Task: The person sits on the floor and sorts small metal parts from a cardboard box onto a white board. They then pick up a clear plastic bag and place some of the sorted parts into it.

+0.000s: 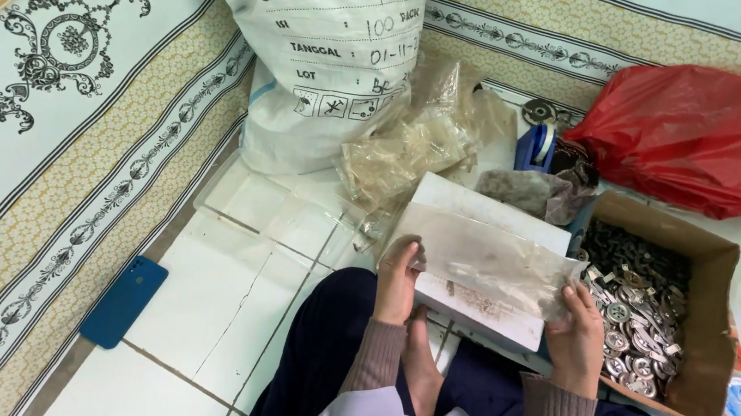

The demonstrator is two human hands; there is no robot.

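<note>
Both my hands hold a clear plastic bag stretched flat over a white box in front of my lap. My left hand pinches the bag's left end. My right hand grips its right end, next to a brown cardboard box full of small silver metal parts. Some grey specks show inside the bag. My bare foot lies between my forearms.
A large white printed sack stands at the back, with a heap of small clear bags before it. A red plastic bag lies at the right. A blue tape dispenser, a blue phone on the tiles, and a patterned mat at the left.
</note>
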